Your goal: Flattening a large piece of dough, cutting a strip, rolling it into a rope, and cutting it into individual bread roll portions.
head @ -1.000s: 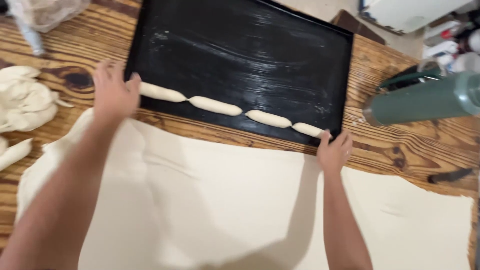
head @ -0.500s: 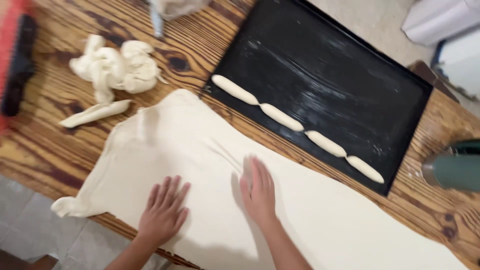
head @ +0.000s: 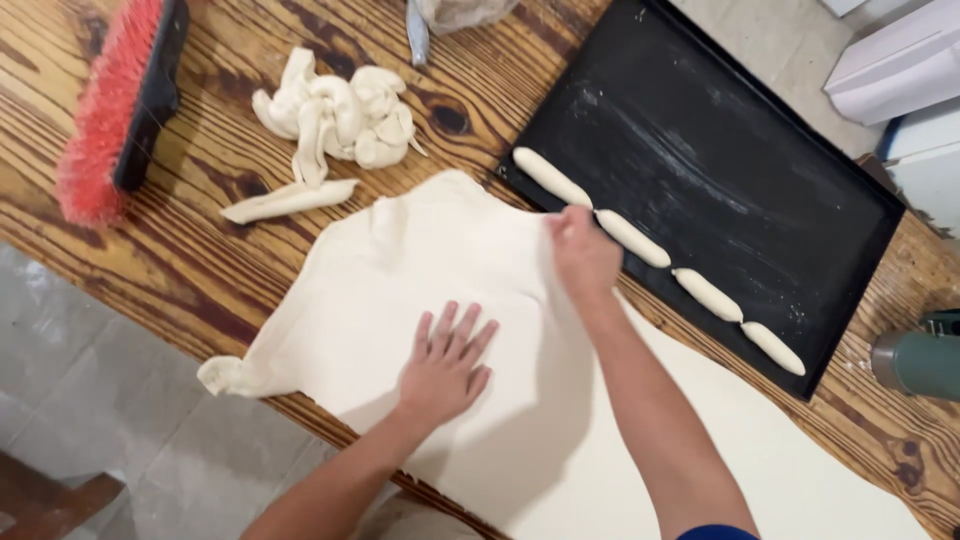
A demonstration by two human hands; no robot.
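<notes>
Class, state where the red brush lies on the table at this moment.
In the head view the red brush lies at the upper left of the wooden table, left of the pile of dough scraps, well away from both hands.

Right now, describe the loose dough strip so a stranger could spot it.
On the wooden table, look left of the big dough sheet and just below the knotted dough pile. The strip lies there alone: one flat, straight piece, unlike the tangled pile or the rolls on the black tray.
</notes>
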